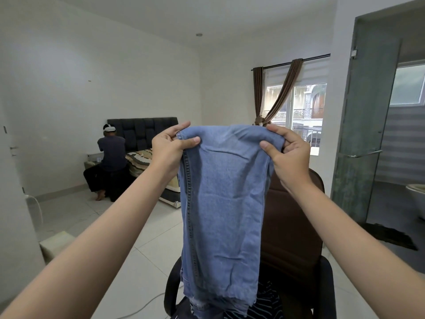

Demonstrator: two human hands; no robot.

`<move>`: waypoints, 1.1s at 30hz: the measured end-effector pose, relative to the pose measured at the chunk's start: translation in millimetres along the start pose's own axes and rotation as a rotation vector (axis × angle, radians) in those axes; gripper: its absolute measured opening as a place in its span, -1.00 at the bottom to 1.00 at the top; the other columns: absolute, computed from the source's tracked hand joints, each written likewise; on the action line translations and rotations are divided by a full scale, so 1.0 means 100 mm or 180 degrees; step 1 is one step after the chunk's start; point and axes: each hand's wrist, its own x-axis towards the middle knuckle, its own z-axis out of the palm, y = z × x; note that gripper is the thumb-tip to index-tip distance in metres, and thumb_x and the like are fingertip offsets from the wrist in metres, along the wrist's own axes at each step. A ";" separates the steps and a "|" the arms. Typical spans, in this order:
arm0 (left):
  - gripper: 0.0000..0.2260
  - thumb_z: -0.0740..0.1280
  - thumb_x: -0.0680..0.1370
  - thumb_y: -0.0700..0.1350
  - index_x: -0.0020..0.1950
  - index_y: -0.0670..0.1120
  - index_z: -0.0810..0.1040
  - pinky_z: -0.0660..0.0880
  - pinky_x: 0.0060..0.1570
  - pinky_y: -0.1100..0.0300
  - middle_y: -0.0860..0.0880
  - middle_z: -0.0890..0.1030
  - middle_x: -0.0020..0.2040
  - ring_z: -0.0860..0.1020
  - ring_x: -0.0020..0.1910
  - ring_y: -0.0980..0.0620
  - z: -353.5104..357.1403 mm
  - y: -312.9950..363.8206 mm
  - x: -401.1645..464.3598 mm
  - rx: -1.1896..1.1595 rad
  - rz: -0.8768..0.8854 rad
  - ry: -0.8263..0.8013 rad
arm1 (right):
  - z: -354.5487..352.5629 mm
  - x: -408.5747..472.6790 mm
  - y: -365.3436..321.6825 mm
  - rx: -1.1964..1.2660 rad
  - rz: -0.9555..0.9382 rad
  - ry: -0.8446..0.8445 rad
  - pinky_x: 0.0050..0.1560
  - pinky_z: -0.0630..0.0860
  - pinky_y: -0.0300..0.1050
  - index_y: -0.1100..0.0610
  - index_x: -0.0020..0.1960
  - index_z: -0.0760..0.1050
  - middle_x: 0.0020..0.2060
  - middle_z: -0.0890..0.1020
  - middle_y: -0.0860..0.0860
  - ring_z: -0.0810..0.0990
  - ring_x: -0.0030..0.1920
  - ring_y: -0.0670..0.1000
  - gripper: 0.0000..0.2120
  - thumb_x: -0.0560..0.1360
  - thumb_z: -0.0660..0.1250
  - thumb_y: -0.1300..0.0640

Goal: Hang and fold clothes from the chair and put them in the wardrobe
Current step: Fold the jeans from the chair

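Note:
A pair of light blue jeans (223, 203) hangs folded over, held up at chest height in front of me. My left hand (170, 148) pinches its upper left corner and my right hand (287, 153) pinches the upper right corner. The lower end of the jeans droops onto the seat of a brown office chair (292, 226) with black armrests. A dark striped garment (264, 302) lies on the seat beside the jeans. No wardrobe is in view.
A person sits with their back to me by a bed (147, 162) with a dark headboard at the back left. A window with brown curtains (296, 107) is behind the chair. A glass door (363, 134) to a bathroom stands at the right. A white cable (147, 305) runs over the tiled floor.

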 end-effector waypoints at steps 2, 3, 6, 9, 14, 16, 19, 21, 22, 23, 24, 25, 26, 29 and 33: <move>-0.56 0.47 0.31 -0.44 0.14 -0.14 0.58 0.57 0.06 0.11 -0.10 0.67 -0.04 0.65 -0.04 -0.02 0.03 0.00 0.00 -0.0042 -0.0011 0.0125 | 0.04 -0.01 0.00 -0.0006 -0.0003 0.0102 0.14 0.53 -0.21 0.10 0.07 0.55 0.00 0.64 -0.01 0.63 0.07 -0.08 -0.68 0.40 0.43 0.39; -0.55 0.47 0.31 -0.43 0.14 -0.14 0.58 0.57 0.07 0.10 -0.11 0.66 -0.02 0.65 -0.03 -0.03 0.04 0.00 0.00 -0.0047 -0.0016 0.0178 | 0.05 -0.01 0.01 -0.0017 -0.0001 0.0148 0.15 0.53 -0.18 0.07 0.06 0.56 0.00 0.64 0.00 0.63 0.08 -0.06 -0.68 0.40 0.43 0.38; -0.53 0.49 0.31 -0.40 0.18 -0.16 0.57 0.57 0.08 0.11 -0.11 0.66 0.00 0.64 0.01 -0.04 0.06 -0.04 -0.01 0.0073 0.0030 0.0282 | 0.06 -0.03 0.02 -0.0187 -0.0041 0.0233 0.19 0.53 -0.11 0.07 0.06 0.56 0.01 0.64 0.00 0.62 0.09 -0.04 -0.69 0.40 0.44 0.36; -0.53 0.50 0.32 -0.37 0.20 -0.17 0.56 0.58 0.06 0.14 -0.05 0.66 -0.08 0.65 -0.02 0.00 0.10 -0.09 -0.04 0.0297 0.0159 0.0483 | 0.11 -0.10 0.01 -0.0447 -0.0120 0.0291 0.15 0.53 -0.20 0.12 0.10 0.56 -0.01 0.64 -0.06 0.62 0.06 -0.14 -0.70 0.41 0.44 0.33; -0.54 0.51 0.33 -0.35 0.20 -0.18 0.55 0.58 0.03 0.20 -0.04 0.66 -0.09 0.64 -0.06 0.09 0.15 -0.12 -0.10 0.0395 0.0358 0.0725 | 0.21 -0.16 0.03 -0.0557 -0.0293 0.0507 0.07 0.51 -0.36 0.23 0.13 0.55 -0.10 0.59 -0.22 0.60 -0.04 -0.31 -0.70 0.42 0.44 0.34; -0.56 0.50 0.34 -0.35 0.19 -0.17 0.56 0.58 0.01 0.22 -0.03 0.66 -0.09 0.64 -0.05 0.09 0.10 -0.11 -0.12 0.0401 0.0393 0.0563 | 0.18 -0.16 0.05 -0.0541 -0.0234 0.0513 0.11 0.52 -0.30 0.21 0.13 0.55 -0.07 0.59 -0.20 0.60 -0.01 -0.27 -0.70 0.42 0.44 0.32; -0.62 0.48 0.35 -0.37 0.14 -0.18 0.58 0.59 -0.01 0.22 -0.08 0.66 -0.03 0.65 -0.04 0.03 0.05 -0.06 -0.18 0.0337 0.0375 0.0321 | 0.11 -0.19 0.10 -0.0598 -0.0195 0.0387 0.21 0.51 -0.14 0.10 0.17 0.51 0.05 0.59 -0.14 0.58 0.13 -0.14 -0.65 0.42 0.45 0.29; -0.66 0.46 0.37 -0.38 0.11 -0.19 0.59 0.60 -0.03 0.21 -0.13 0.66 -0.01 0.65 -0.05 0.00 0.06 -0.01 -0.20 0.0200 0.0325 0.0205 | 0.09 -0.26 0.16 -0.0540 -0.0236 0.0206 0.30 0.44 -0.14 0.02 0.24 0.45 0.16 0.55 -0.13 0.51 0.26 -0.11 -0.55 0.41 0.46 0.29; -0.67 0.46 0.37 -0.38 0.11 -0.19 0.59 0.60 -0.02 0.20 -0.14 0.66 -0.01 0.65 -0.05 -0.01 0.06 0.01 -0.21 0.0148 0.0302 0.0142 | 0.10 -0.29 0.18 -0.0539 -0.0250 0.0123 0.33 0.40 -0.18 0.01 0.26 0.43 0.20 0.53 -0.16 0.47 0.29 -0.12 -0.51 0.41 0.46 0.29; -0.67 0.45 0.39 -0.38 0.13 -0.19 0.58 0.60 -0.01 0.19 -0.14 0.66 0.00 0.65 -0.04 -0.01 0.06 0.03 -0.22 0.0125 0.0284 0.0074 | 0.11 -0.32 0.21 -0.0573 -0.0265 0.0093 0.34 0.39 -0.19 0.02 0.27 0.42 0.20 0.51 -0.18 0.46 0.30 -0.14 -0.50 0.41 0.46 0.31; -0.66 0.43 0.40 -0.38 0.15 -0.19 0.57 0.60 0.00 0.19 -0.14 0.66 0.00 0.65 -0.03 -0.01 0.05 0.04 -0.22 0.0136 0.0274 0.0001 | 0.12 -0.33 0.22 -0.0604 -0.0275 0.0123 0.34 0.40 -0.17 0.03 0.26 0.43 0.18 0.52 -0.17 0.47 0.28 -0.14 -0.52 0.41 0.45 0.32; -0.65 0.43 0.41 -0.38 0.17 -0.19 0.56 0.60 0.00 0.19 -0.13 0.66 0.01 0.65 -0.02 0.00 0.03 0.04 -0.22 0.0194 0.0277 -0.0068 | 0.12 -0.32 0.22 -0.0607 -0.0270 0.0209 0.32 0.43 -0.10 0.05 0.23 0.46 0.15 0.55 -0.15 0.50 0.25 -0.13 -0.55 0.41 0.44 0.33; -0.64 0.42 0.42 -0.37 0.19 -0.19 0.56 0.60 0.00 0.19 -0.12 0.66 0.01 0.65 -0.02 0.01 0.00 0.04 -0.21 0.0304 0.0298 -0.0124 | 0.11 -0.30 0.22 -0.0592 -0.0258 0.0320 0.29 0.47 -0.02 0.05 0.20 0.48 0.12 0.57 -0.13 0.53 0.21 -0.11 -0.58 0.41 0.43 0.33; -0.66 0.44 0.41 -0.35 0.17 -0.16 0.57 0.59 -0.03 0.23 -0.07 0.66 -0.01 0.65 -0.05 0.07 -0.07 0.04 -0.20 0.0694 0.0467 -0.0174 | 0.09 -0.23 0.24 -0.0772 -0.0281 0.0543 0.20 0.50 0.15 -0.10 0.16 0.51 0.06 0.60 -0.15 0.58 0.13 -0.07 -0.62 0.40 0.45 0.17; -0.71 0.45 0.38 -0.38 0.07 -0.16 0.59 0.57 -0.11 0.28 -0.08 0.66 -0.06 0.66 -0.13 0.10 -0.07 0.15 -0.17 0.0662 0.0534 -0.0197 | 0.10 -0.33 0.25 -0.0970 -0.0522 0.0105 0.28 0.44 -0.03 -0.11 0.33 0.38 0.25 0.48 -0.28 0.50 0.18 -0.19 -0.46 0.40 0.47 0.04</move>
